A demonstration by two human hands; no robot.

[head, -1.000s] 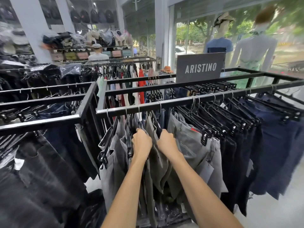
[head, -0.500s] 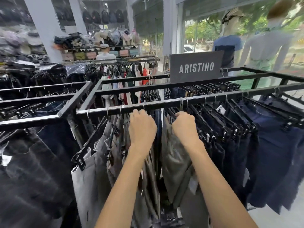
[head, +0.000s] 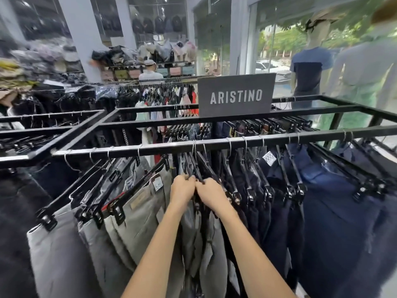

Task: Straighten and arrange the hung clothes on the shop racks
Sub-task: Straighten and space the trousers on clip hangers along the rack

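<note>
Head view: left hand (head: 182,188) and right hand (head: 212,193) both grip dark hangers (head: 199,166) on the front rail (head: 279,137), between grey trousers (head: 139,220) and navy trousers (head: 322,211). Risk: uneven pulling may unhook a hanger or slip its clips

This is a clothing shop. Long black metal racks (head: 214,144) carry rows of grey and navy trousers (head: 141,216) on clip hangers (head: 137,186). A brand sign (head: 236,95) reading ARISTINO stands on the rack's middle bar, and dressed mannequins (head: 309,67) stand at the glass front.
</note>
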